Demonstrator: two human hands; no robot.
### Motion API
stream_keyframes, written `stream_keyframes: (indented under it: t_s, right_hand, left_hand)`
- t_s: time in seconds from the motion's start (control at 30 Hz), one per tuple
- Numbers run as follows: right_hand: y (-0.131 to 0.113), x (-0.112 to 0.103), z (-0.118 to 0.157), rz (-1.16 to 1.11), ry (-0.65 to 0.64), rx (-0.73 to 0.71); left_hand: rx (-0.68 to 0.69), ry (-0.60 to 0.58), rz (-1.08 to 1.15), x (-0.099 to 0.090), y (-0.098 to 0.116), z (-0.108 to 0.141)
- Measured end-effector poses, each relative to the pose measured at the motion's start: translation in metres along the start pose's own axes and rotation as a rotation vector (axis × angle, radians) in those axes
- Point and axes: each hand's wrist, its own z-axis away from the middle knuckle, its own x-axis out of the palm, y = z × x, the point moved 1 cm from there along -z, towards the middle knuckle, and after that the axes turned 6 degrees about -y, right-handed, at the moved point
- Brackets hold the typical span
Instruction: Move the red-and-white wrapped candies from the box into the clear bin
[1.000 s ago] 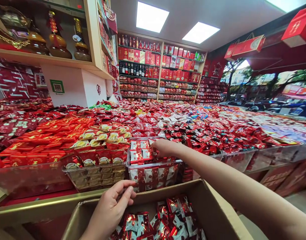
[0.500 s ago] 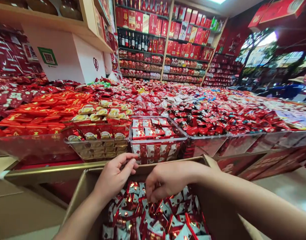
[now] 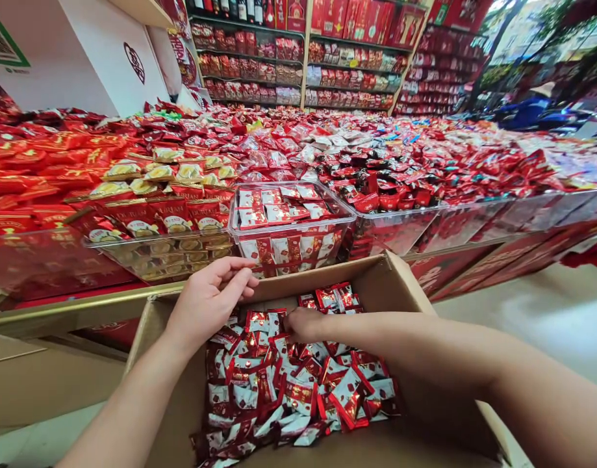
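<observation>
A cardboard box (image 3: 405, 286) in front of me holds many small red-and-white wrapped candies (image 3: 298, 393). My right hand (image 3: 304, 324) reaches down among them, its fingertips hidden by the wrappers and shadow, so a grip cannot be made out. By the box's far rim, my left hand (image 3: 214, 296) is loosely curled with the thumb apart from the fingers, and nothing shows in it. Just beyond the rim stands a clear plastic bin (image 3: 293, 227) with similar candies stacked in rows.
Left of the bin are durian packets (image 3: 174, 214) and a pile of orange-red packets (image 3: 30, 175). Red and black packets (image 3: 400, 192) fill the bins on the right. Stocked shelves (image 3: 305, 65) line the back, and a white pillar (image 3: 88, 52) stands at the left.
The view has tipped downward, showing more of the box's inside. My right hand has gone from above the candies to down among them; my left hand keeps its loose curl by the rim.
</observation>
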Motion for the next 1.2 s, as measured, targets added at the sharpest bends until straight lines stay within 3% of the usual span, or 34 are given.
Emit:
stream_keyframes:
  t_s: [0.1, 0.17, 0.27, 0.33, 0.47, 0.67, 0.77, 0.9, 1.1, 1.17, 1.2]
  right_hand:
    - [-0.005, -0.019, 0.009, -0.024, 0.049, -0.117]
    - [-0.013, -0.04, 0.025, -0.093, 0.177, -0.242]
    - [-0.024, -0.07, 0.056, -0.384, 0.423, -0.436]
    - [-0.027, -0.082, 0.072, -0.642, 0.5, -0.492]
    - [-0.021, -0.089, 0.085, -1.106, 0.461, -0.523]
    - [-0.015, -0.094, 0.087, -1.394, 0.369, -0.571]
    - [-0.017, -0.094, 0.087, -1.454, 0.348, -0.551]
    - [-0.021, -0.091, 0.082, -1.489, 0.378, -0.562]
    - [-0.024, -0.088, 0.076, -1.478, 0.358, -0.517]
    - [-0.024, -0.089, 0.079, -1.366, 0.442, -0.483]
    - [-0.023, -0.089, 0.082, -1.25, 0.56, -0.46]
  left_hand:
    - [0.024, 0.013, 0.046, 0.0, 0.001, 0.002]
    - [0.065, -0.002, 0.095, 0.0, 0.003, 0.004]
    - [0.093, -0.097, 0.131, -0.002, 0.008, 0.007]
    - [0.069, -0.178, 0.116, -0.002, 0.011, 0.01]
    - [-0.092, -0.35, 0.151, 0.005, 0.015, 0.016]
    - [-0.209, -0.442, 0.422, 0.017, 0.02, 0.02]
    - [-0.242, -0.398, 0.488, 0.017, 0.023, 0.02]
    - [-0.19, -0.249, 0.436, 0.017, 0.028, 0.018]
    - [-0.261, -0.268, 0.53, 0.023, 0.025, 0.019]
    - [-0.294, -0.236, 0.577, 0.025, 0.025, 0.018]
    - [-0.305, -0.206, 0.602, 0.026, 0.026, 0.017]
